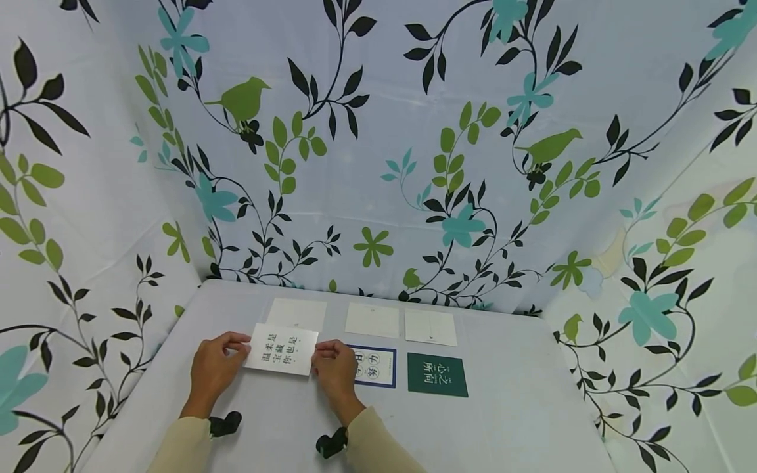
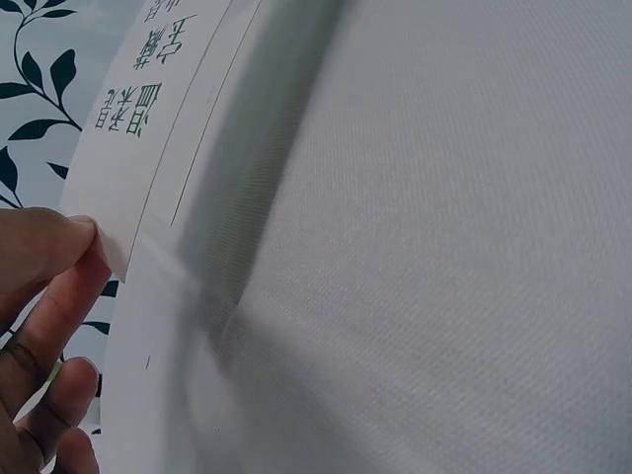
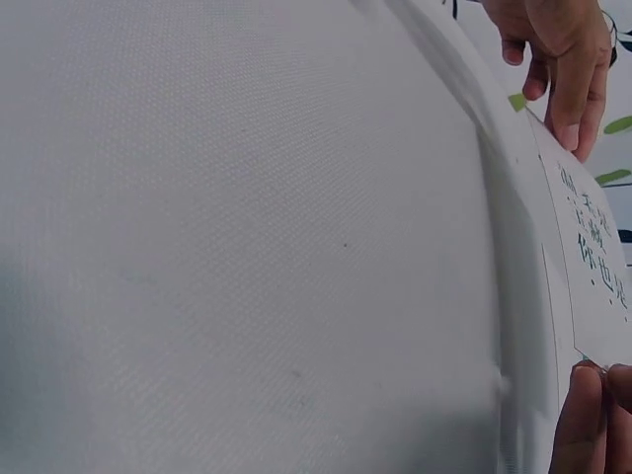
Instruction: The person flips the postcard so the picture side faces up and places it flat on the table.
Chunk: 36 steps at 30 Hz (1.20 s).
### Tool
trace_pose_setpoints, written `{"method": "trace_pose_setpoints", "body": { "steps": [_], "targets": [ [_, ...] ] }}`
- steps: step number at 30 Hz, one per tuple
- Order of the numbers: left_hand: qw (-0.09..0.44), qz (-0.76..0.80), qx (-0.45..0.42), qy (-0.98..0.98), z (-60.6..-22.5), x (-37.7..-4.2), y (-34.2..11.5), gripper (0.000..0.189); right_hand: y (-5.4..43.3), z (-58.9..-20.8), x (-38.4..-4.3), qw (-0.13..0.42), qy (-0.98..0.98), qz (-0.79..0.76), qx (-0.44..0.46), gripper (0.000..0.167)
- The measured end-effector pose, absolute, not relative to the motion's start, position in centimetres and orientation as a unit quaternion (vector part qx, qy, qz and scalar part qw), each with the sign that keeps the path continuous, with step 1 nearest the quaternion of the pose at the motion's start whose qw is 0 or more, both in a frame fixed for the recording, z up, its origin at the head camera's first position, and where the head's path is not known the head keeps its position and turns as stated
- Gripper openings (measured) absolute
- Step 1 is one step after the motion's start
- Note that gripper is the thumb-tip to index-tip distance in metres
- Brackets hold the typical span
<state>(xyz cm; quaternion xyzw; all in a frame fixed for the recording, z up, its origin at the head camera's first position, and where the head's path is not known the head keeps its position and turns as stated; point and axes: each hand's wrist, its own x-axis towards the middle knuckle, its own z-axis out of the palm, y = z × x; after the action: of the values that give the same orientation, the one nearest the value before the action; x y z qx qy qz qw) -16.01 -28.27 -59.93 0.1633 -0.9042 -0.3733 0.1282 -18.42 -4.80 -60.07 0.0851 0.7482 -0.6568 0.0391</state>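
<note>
A white card (image 1: 282, 349) with dark printed characters is held by its two short edges, overlapping a blank white card behind it. My left hand (image 1: 216, 368) pinches the left edge between thumb and fingers; the left wrist view shows this thumb grip on the card (image 2: 148, 109). My right hand (image 1: 338, 374) pinches the right edge, and in the right wrist view its fingertips meet the corner of the card (image 3: 592, 267). Partly behind the right hand lies a blue-bordered card (image 1: 378, 366) with characters in circles. Right of that lies a dark green card (image 1: 437, 375) with white characters.
Along the back of the white-covered table (image 1: 503, 433) lie three pale cards: a left one (image 1: 298, 311), a middle one (image 1: 372, 320) and a right one (image 1: 430, 327). A patterned curtain (image 1: 384, 164) with leaves and birds rises behind the table and along its sides.
</note>
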Motion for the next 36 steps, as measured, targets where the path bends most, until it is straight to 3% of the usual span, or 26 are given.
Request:
{"method": "trace_pose_setpoints", "body": {
  "steps": [17,36],
  "targets": [
    [0.124,-0.332,0.151,-0.923,-61.2,-15.9,-28.5,0.019,-4.8,-60.3,-18.3,0.073,0.749,-0.652,0.094,0.024],
    [0.100,-0.329,0.151,-0.927,-61.6,-15.5,-28.4,0.022,-4.5,-60.7,-18.3,0.092,0.778,-0.617,0.081,0.015]
  ]
}}
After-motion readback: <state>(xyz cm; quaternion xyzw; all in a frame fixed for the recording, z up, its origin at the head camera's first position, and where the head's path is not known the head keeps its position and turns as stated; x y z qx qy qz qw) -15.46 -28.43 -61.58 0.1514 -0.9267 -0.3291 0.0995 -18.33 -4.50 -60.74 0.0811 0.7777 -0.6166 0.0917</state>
